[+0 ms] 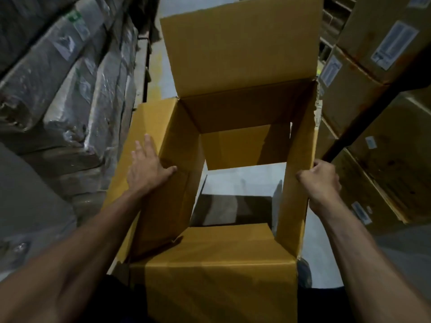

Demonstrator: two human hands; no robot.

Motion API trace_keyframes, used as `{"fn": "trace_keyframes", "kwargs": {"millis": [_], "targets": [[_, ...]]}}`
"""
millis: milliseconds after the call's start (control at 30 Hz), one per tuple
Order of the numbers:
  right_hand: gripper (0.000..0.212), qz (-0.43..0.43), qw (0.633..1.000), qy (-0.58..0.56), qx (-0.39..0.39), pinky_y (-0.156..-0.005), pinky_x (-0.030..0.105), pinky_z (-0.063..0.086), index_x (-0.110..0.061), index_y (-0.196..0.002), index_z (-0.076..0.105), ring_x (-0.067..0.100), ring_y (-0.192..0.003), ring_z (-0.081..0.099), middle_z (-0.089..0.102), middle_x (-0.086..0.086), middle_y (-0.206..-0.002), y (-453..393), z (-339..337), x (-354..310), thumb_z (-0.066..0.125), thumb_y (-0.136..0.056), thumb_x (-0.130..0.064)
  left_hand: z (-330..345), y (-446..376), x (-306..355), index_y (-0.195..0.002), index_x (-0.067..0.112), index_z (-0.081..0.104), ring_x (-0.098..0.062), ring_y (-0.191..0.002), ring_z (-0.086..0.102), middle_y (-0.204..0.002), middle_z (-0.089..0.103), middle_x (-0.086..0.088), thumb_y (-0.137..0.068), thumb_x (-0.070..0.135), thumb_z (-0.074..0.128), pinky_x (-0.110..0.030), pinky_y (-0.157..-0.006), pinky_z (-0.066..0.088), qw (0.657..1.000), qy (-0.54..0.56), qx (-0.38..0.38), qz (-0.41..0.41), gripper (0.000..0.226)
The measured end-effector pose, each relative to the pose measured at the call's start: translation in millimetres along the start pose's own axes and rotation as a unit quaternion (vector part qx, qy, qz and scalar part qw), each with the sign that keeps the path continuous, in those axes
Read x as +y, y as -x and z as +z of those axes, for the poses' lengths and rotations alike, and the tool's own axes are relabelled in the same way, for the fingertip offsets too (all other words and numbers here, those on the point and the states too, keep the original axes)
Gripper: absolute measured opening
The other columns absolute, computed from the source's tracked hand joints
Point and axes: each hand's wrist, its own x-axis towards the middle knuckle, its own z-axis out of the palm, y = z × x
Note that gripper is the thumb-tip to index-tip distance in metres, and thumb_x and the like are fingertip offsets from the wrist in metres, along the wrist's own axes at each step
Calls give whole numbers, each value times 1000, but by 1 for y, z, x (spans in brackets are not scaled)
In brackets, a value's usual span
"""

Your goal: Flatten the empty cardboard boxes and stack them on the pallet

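An empty brown cardboard box [235,61] stands open at top and bottom in front of me, and the grey floor shows through it. Its far flap stands up and its near flap hangs toward me. My left hand [145,167] lies flat on the left flap, fingers straight along the outside and thumb over the left wall's top edge. My right hand [320,180] grips the top edge of the right wall, fingers curled round it. No pallet is in view.
Plastic-wrapped bundles [65,94] are stacked close on the left. Labelled cardboard cartons [377,94] on a dark metal rack stand close on the right. A narrow strip of grey concrete floor [163,73] runs ahead between them.
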Motion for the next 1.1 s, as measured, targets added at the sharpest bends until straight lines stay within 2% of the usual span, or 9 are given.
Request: {"fn": "trace_keyframes", "kwargs": {"millis": [167, 333, 433, 567, 700, 833, 967, 1033, 1100], "targets": [[15, 27, 997, -68, 17, -74, 40, 52, -25, -88, 53, 25, -89, 59, 55, -6, -83, -15, -3, -2, 58, -98, -15, 10, 19, 6, -159, 29, 1, -32, -112, 60, -145, 50, -17, -91, 13, 67, -39, -86, 49, 987, 69, -50, 138, 96], [11, 45, 994, -100, 20, -83, 52, 59, -23, -84, 53, 29, -86, 66, 64, 7, -90, -24, -6, -15, 59, -93, -21, 27, 45, 18, -149, 50, 4, -39, -97, 65, -116, 67, -15, -87, 10, 55, -45, -82, 53, 963, 53, -83, 253, 89], [6, 53, 992, -113, 1, -79, 50, 60, -17, -94, 58, 28, -85, 68, 65, 10, -94, -30, -11, -20, 57, -93, -23, 41, 60, 23, -151, 51, 4, -37, -111, 63, -131, 63, -9, -96, 20, 56, -46, -91, 50, 952, 60, -113, 277, 82], [34, 81, 986, -148, -18, -68, 53, 62, -11, -115, 54, 36, -84, 68, 62, 12, -100, -34, -16, -22, 49, -82, -18, 53, 86, 35, -155, 48, 6, -29, -135, 47, -156, 42, 0, -104, 48, 38, -43, -104, 41, 934, 62, -178, 303, 60], [44, 112, 976, -188, -22, -76, 61, 58, -17, -129, 43, 37, -94, 63, 59, 8, -109, -32, -19, -21, 42, -86, -7, 57, 114, 53, -156, 41, -8, -24, -153, 9, -168, 1, -3, -82, 80, 33, -48, -121, 16, 931, -5, -250, 266, 94], [39, 118, 970, -212, -34, -81, 58, 57, -17, -128, 39, 34, -97, 61, 56, 6, -105, -27, -18, -22, 40, -93, 0, 65, 123, 62, -157, 32, -8, -29, -149, 25, -166, 12, -5, -71, 84, 58, -48, -116, 30, 941, -49, -209, 262, 120], [42, 89, 969, -225, -51, -67, 55, 61, -13, -132, 41, 35, -95, 64, 59, 11, -111, -25, -12, -32, 39, -92, -2, 78, 127, 58, -152, 27, 23, -34, -110, 62, -130, 62, -8, -90, 57, 55, -41, -88, 50, 949, -32, -113, 292, 76], [39, 54, 969, -232, -68, -60, 47, 62, -11, -132, 47, 34, -92, 68, 63, 11, -112, -24, -8, -37, 41, -94, -5, 77, 129, 54, -147, 25, 35, -42, -99, 62, -110, 70, -14, -84, 45, 48, -43, -79, 48, 954, 6, -67, 294, 68], [27, 22, 968, -233, -89, -70, 48, 63, -11, -126, 51, 35, -97, 68, 64, 8, -112, -18, -5, -44, 47, -99, -12, 72, 125, 47, -141, 23, 46, -46, -90, 62, -96, 71, -17, -73, 34, 46, -45, -72, 47, 958, 50, -34, 281, 70]]}}
